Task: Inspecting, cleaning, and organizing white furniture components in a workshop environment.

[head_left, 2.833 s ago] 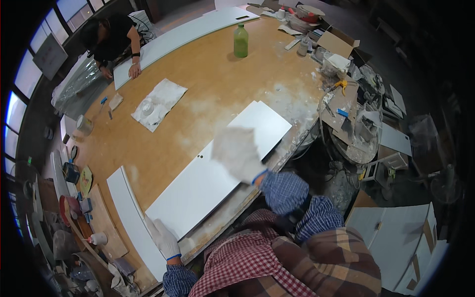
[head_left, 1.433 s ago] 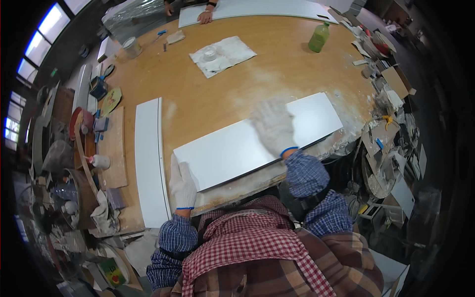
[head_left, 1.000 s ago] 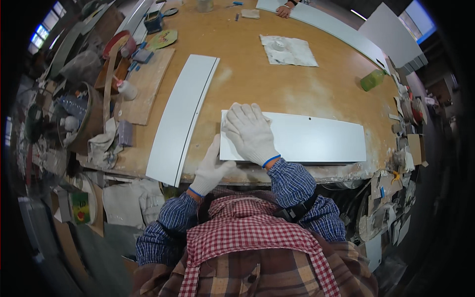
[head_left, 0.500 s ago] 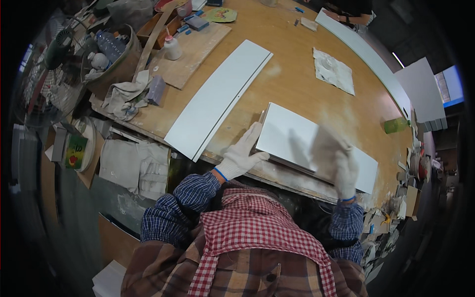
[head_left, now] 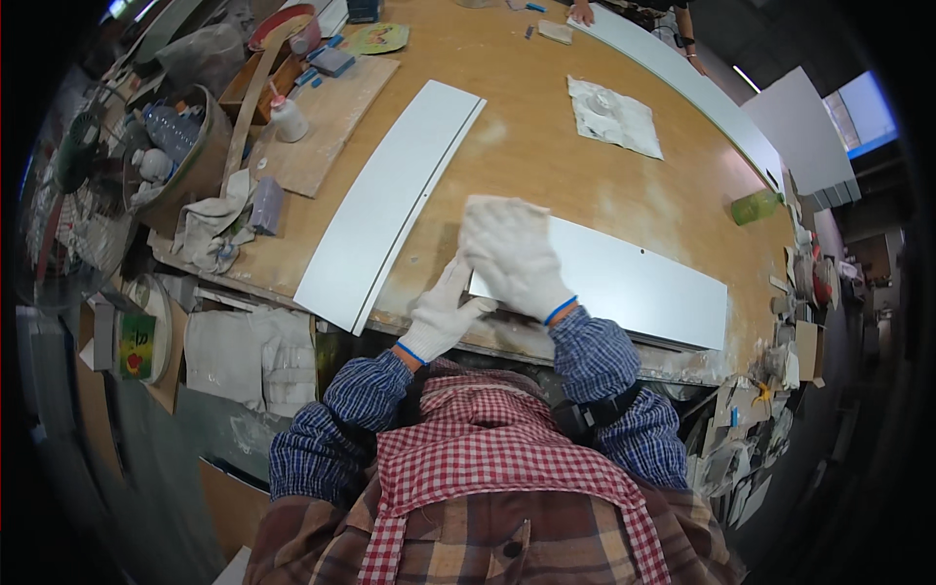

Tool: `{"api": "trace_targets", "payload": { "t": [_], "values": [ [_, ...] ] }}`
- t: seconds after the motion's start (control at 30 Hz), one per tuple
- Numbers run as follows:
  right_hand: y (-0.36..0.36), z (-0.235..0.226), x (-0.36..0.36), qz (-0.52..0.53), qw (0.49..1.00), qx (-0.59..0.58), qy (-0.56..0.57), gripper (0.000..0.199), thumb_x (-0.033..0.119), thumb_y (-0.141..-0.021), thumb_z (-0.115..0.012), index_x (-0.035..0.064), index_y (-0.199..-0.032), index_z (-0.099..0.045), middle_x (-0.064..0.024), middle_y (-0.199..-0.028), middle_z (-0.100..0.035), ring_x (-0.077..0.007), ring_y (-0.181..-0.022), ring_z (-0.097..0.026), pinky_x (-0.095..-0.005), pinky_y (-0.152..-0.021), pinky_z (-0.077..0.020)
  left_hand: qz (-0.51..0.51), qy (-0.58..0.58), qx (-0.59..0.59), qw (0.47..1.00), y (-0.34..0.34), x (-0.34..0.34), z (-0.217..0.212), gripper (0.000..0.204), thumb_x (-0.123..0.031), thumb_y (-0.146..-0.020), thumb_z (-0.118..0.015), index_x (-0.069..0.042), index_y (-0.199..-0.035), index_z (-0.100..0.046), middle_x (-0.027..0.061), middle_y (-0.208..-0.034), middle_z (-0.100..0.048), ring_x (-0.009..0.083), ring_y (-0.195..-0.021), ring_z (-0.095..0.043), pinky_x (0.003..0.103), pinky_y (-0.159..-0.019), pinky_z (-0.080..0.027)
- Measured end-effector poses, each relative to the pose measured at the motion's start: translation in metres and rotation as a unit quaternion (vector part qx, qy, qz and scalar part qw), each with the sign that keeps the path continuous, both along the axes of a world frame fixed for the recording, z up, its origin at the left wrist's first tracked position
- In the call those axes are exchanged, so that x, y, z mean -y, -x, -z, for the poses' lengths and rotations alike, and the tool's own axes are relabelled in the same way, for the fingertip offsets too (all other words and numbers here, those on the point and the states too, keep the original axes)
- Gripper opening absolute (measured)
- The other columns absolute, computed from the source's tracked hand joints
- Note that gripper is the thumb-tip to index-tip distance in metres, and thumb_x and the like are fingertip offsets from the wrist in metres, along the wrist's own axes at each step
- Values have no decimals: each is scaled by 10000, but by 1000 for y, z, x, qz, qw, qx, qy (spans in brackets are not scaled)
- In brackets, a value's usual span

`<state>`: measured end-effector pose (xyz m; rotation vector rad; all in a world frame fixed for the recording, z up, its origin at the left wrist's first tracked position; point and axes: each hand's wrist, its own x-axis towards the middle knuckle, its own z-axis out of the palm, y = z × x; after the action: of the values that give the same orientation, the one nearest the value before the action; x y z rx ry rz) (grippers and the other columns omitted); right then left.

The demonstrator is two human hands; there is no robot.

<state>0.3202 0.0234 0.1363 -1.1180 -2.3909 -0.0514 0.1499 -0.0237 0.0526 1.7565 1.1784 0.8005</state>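
A long white panel [head_left: 648,278] lies along the table's near edge. My right hand [head_left: 522,268], in a white knit glove, presses a pale folded cloth [head_left: 507,208] over the panel's left end. Beside that end rests my gloved left hand [head_left: 441,310], its fingers stretched out and its thumb apart, touching or very near the panel's corner. The right hand and cloth hide that end of the panel. Left of my hands, a second white panel [head_left: 395,200] with a dark groove along one side lies slanted on the table.
A crumpled white sheet [head_left: 614,119] and a green cup-like object [head_left: 756,207] are on the table [head_left: 526,127]. At the left stand a white bottle [head_left: 288,119], a purple block [head_left: 266,205], rags [head_left: 210,234] and a full bin [head_left: 200,161]. Another person's hand [head_left: 582,14] touches a far panel [head_left: 673,83].
My right hand has swept the cloth from the panel's right part to its left end. My left hand stays by that end. The whole view has shifted slightly.
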Motion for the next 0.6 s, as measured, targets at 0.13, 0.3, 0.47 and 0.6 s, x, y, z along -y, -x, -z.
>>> {"api": "trace_targets", "payload": {
  "t": [0.13, 0.3, 0.47, 0.6],
  "values": [
    [14, -13, 29, -93, 990, 22, 99, 330, 234, -898, -575, 29, -1154, -612, -145, -1173, -558, -320, -1187, -515, -452, -1060, -389, 31, 85, -128, 988, 12, 4, 51, 713, -356, -913, -708, -106, -1515, -419, 174, -1378, -603, 372, -1153, -649, 442, -947, -534],
    [-15, -23, 109, -97, 915, -76, 384, 276, 201, -975, -547, 0, -1138, -644, -179, -1296, -622, -330, -1212, -586, -444, -1072, -443, 4, 49, 70, 996, 7, -7, 42, 796, -307, -905, -735, -86, -1571, -360, 208, -1549, -453, 362, -1411, -462, 397, -1145, -402],
    [-103, -54, 152, 127, 824, -404, 375, 366, 116, -1038, -476, -49, -1331, -619, -214, -1469, -578, -375, -1356, -546, -421, -1202, -359, 31, -70, -87, 993, 20, -11, -42, 827, -217, -912, -749, 12, -1580, -319, 240, -1657, -291, 351, -1537, -297, 408, -1238, -292],
    [-82, -41, 91, 192, 979, -70, -25, 166, 151, -928, -572, 36, -1029, -634, -159, -1255, -649, -353, -1127, -619, -473, -975, -483, 23, -177, -78, 981, -10, -57, -48, 645, -228, -983, -646, 6, -1537, -413, 255, -1582, -412, 391, -1494, -349, 453, -1224, -295]
  ]
}}
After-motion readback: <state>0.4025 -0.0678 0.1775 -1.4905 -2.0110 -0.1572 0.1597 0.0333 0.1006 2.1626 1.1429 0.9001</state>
